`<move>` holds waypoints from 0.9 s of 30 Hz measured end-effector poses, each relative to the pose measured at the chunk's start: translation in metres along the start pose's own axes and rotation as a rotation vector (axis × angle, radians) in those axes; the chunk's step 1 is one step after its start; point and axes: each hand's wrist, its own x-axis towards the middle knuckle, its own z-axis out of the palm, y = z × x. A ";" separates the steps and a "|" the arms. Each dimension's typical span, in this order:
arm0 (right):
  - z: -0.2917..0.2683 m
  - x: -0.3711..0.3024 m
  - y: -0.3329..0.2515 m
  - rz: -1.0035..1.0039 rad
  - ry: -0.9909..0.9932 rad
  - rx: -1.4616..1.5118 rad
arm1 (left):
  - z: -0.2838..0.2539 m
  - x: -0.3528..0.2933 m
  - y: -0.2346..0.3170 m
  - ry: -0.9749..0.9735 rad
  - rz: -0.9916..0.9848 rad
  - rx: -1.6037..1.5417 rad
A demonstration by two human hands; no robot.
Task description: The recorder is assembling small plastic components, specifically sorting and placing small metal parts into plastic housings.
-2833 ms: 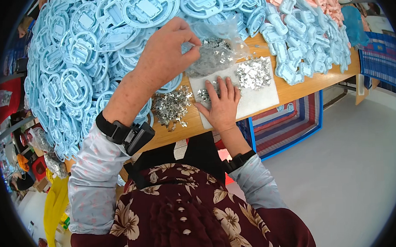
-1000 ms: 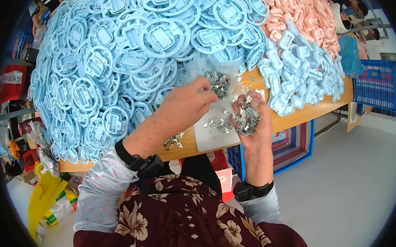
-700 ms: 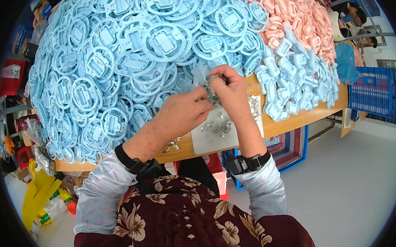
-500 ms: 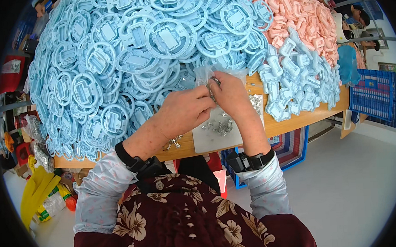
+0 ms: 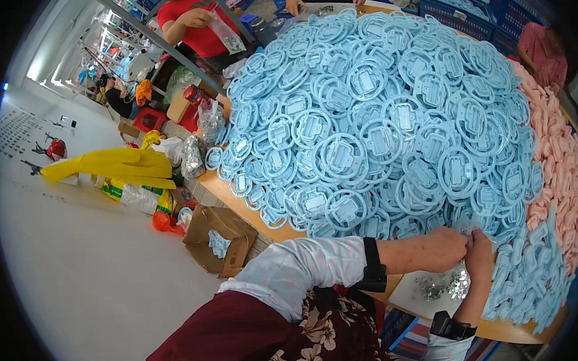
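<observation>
My left hand (image 5: 445, 248) and my right hand (image 5: 480, 252) meet fingertip to fingertip at the near edge of a big heap of light blue plastic rings (image 5: 339, 157). The fingers of both are closed; what they pinch is hidden. Clear plastic film (image 5: 466, 223) shows just beyond my fingertips. Below my hands, small shiny metal pieces (image 5: 439, 286) lie scattered on a white board (image 5: 407, 296). To the right of my right hand is a pile of small light blue plastic parts (image 5: 522, 280).
Pink plastic parts (image 5: 557, 185) are heaped along the right side. An open cardboard box (image 5: 204, 230) with a blue piece inside stands on the floor at left. Across the table, a person in red (image 5: 195, 20) holds a clear bag. Blue crates (image 5: 452, 12) stand behind.
The view has swung left, bringing the left floor and people into sight. My hands stay together over the board's far edge, fingers still closed.
</observation>
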 end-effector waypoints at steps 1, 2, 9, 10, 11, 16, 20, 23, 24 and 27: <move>-0.005 -0.001 -0.003 -0.012 -0.007 0.020 | 0.001 -0.001 0.000 0.024 0.012 -0.008; -0.011 -0.003 -0.001 -0.014 -0.010 0.035 | 0.006 0.002 0.000 0.045 0.033 -0.022; -0.022 -0.037 -0.028 -0.053 0.405 0.521 | 0.008 0.000 0.003 0.075 0.031 0.031; -0.026 -0.048 -0.032 -0.046 0.450 0.582 | 0.011 -0.003 0.002 0.094 0.035 0.019; -0.027 -0.057 -0.033 -0.023 0.504 0.668 | 0.011 -0.006 0.001 0.112 0.042 0.010; -0.008 -0.102 0.020 0.141 0.610 1.072 | -0.005 -0.012 0.007 0.149 0.144 -0.035; 0.015 -0.121 0.031 0.473 0.559 0.975 | 0.001 -0.018 -0.005 0.143 0.158 -0.069; 0.038 -0.136 0.070 0.406 0.568 1.021 | -0.011 -0.011 0.013 0.103 0.169 -0.007; 0.047 -0.137 0.077 0.397 0.570 1.042 | -0.018 -0.010 0.016 0.183 0.206 -0.079; 0.063 -0.147 0.094 0.436 0.518 0.978 | -0.019 -0.016 0.014 0.246 0.144 -0.155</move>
